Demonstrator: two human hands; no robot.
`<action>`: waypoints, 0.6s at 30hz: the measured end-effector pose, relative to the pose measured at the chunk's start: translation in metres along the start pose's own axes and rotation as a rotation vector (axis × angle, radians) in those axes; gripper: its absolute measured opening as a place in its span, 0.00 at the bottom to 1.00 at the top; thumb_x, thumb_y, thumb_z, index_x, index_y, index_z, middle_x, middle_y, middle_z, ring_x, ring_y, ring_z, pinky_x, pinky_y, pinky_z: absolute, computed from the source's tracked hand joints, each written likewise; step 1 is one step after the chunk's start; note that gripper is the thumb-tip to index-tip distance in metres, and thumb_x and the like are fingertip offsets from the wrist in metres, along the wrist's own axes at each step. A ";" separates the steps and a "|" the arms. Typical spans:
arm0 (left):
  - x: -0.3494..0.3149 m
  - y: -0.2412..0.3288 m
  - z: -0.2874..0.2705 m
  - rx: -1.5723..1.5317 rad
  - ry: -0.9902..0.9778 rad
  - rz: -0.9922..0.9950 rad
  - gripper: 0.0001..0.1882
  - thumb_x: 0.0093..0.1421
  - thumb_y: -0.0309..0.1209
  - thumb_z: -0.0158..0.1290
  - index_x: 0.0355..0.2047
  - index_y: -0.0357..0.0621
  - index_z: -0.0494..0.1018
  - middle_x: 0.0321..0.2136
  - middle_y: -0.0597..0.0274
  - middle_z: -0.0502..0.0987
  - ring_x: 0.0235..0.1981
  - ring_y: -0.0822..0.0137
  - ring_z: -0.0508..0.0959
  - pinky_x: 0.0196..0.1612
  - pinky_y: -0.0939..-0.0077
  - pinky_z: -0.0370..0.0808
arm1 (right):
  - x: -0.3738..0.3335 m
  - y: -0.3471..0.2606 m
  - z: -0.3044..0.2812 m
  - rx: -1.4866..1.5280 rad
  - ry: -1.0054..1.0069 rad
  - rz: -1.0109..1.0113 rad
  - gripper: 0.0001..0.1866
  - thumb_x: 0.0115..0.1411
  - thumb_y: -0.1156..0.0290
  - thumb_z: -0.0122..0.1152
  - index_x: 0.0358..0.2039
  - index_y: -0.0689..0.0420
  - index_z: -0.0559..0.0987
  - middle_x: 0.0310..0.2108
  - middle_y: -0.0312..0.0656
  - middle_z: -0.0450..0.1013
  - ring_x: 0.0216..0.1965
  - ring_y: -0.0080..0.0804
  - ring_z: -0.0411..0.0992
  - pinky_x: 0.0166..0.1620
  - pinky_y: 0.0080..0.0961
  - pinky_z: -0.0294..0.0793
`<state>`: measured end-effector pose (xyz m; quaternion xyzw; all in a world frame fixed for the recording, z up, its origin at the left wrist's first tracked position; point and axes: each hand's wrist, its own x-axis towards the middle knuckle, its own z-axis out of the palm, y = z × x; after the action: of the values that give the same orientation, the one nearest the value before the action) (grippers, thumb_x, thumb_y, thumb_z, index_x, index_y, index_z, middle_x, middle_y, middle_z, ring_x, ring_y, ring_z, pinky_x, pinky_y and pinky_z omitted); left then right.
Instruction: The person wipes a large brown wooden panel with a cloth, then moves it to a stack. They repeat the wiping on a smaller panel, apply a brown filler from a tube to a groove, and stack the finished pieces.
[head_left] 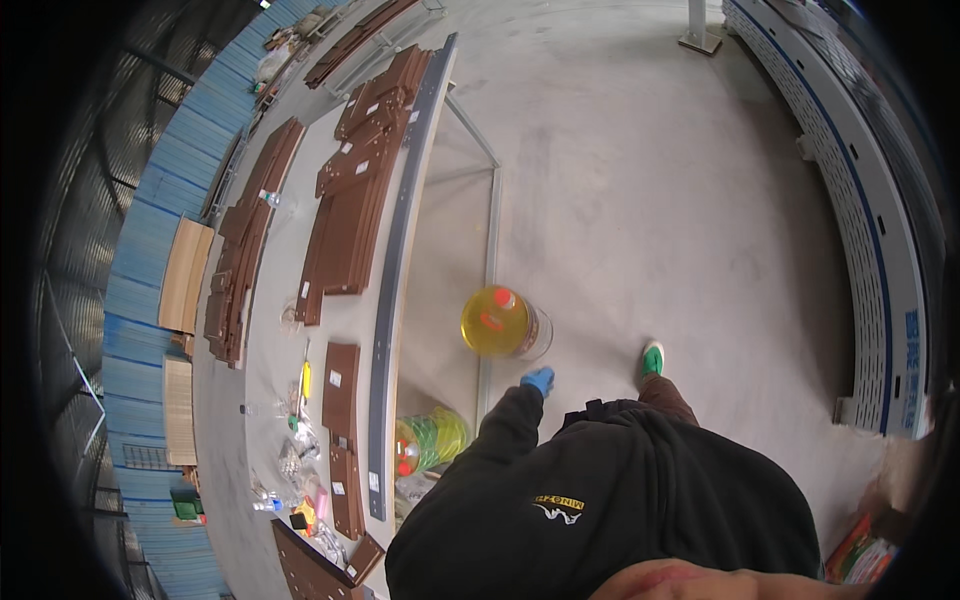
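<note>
- Beside the dark-edged table (386, 330), on the aisle side, I have the jug of yellow liquid (505, 330), red cap up at its far edge. Which step do you read?
- Handling the jug, I'd judge: either reaching for it or just clear of it. One frame doesn't settle which. My left hand (538, 380), blue glove on, is near the jug's clear end, with a narrow gap showing.
- Grip state?
- Left: fingers look curled, nothing visible in them. Too small and partly turned away, so I can't tell how far open. No hold on the jug that I can see.
- Right?
- Out of my view. Can't tell if it's open, closed or carrying something.
- Is the jug sitting on the floor (650, 220)?
- Looks like it, but the fisheye hides the contact. I wouldn't swear to upright either.
- Next move, if it's a pickup?
- I'd say find the right hand first, then open the left and get a firm hold. It looks well filled, so I expect weight and slosh. Support it low and keep clear of the table leg (494, 220).
- Other container?
- Green-wrapped one (430, 440), red cap, by the table's near end. My hand isn't on it.
</note>
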<state>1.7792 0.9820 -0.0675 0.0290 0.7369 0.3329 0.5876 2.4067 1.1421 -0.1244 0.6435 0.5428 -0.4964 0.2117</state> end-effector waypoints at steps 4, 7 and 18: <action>0.038 0.056 -0.003 -0.183 0.070 -0.254 0.18 0.70 0.50 0.49 0.44 0.51 0.78 0.40 0.66 0.80 0.40 0.60 0.80 0.40 0.58 0.75 | 0.114 -0.121 -0.127 -0.638 -0.079 -0.263 0.13 0.67 0.62 0.53 0.41 0.54 0.82 0.43 0.47 0.82 0.45 0.45 0.81 0.45 0.43 0.81; 0.065 0.094 -0.019 -0.405 0.071 -0.224 0.19 0.66 0.50 0.53 0.48 0.52 0.77 0.49 0.65 0.78 0.50 0.58 0.77 0.45 0.58 0.73 | 0.234 -0.258 -0.217 -0.708 0.031 -0.231 0.14 0.67 0.62 0.52 0.32 0.54 0.83 0.34 0.47 0.83 0.36 0.45 0.82 0.42 0.43 0.82; 0.237 0.273 -0.153 -0.621 0.088 -0.222 0.13 0.65 0.43 0.56 0.44 0.51 0.78 0.40 0.65 0.79 0.39 0.64 0.77 0.36 0.66 0.73 | 0.353 -0.827 -0.307 0.417 0.061 -0.317 0.16 0.69 0.60 0.60 0.54 0.52 0.80 0.33 0.33 0.79 0.26 0.22 0.74 0.26 0.24 0.70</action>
<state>1.4760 1.2268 -0.1112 -0.2464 0.6235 0.4764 0.5688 1.7518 1.8292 -0.0829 0.5947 0.5288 -0.6051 -0.0224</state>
